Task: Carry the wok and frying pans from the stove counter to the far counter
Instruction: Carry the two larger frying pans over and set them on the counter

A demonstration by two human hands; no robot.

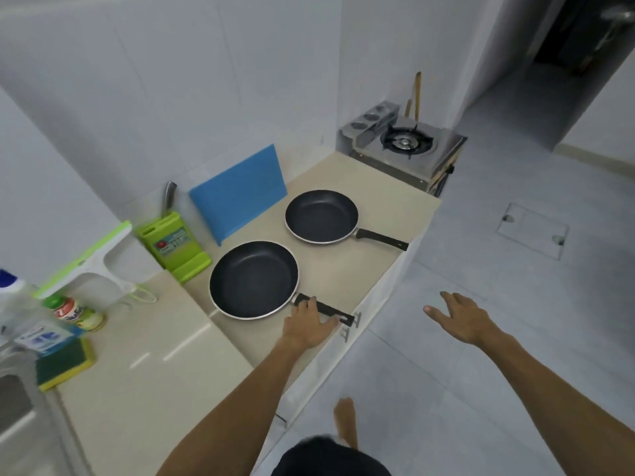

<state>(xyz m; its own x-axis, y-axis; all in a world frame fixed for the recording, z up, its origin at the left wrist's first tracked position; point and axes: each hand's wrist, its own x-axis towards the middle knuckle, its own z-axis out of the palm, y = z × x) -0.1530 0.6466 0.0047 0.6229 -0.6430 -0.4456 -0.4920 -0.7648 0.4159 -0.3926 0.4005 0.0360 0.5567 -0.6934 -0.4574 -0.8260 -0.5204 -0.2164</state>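
Observation:
Two black non-stick frying pans lie on the beige counter (330, 276). The near, larger pan (253, 279) has its handle (335, 312) pointing toward the counter's front edge. My left hand (309, 322) lies on that handle, thumb over it and fingers along its underside. The far frying pan (321, 215) sits beyond it, handle to the right, untouched. My right hand (460, 317) hovers over the floor to the right, fingers spread and holding nothing. No wok is in view.
A single-burner gas stove (407, 143) stands bare at the counter's far end. A blue cutting board (238, 194) leans on the wall beside a green knife block (173, 247). Bottles, a sponge (65, 364) and a sink edge sit at the left. Grey tiled floor (515, 338) lies to the right.

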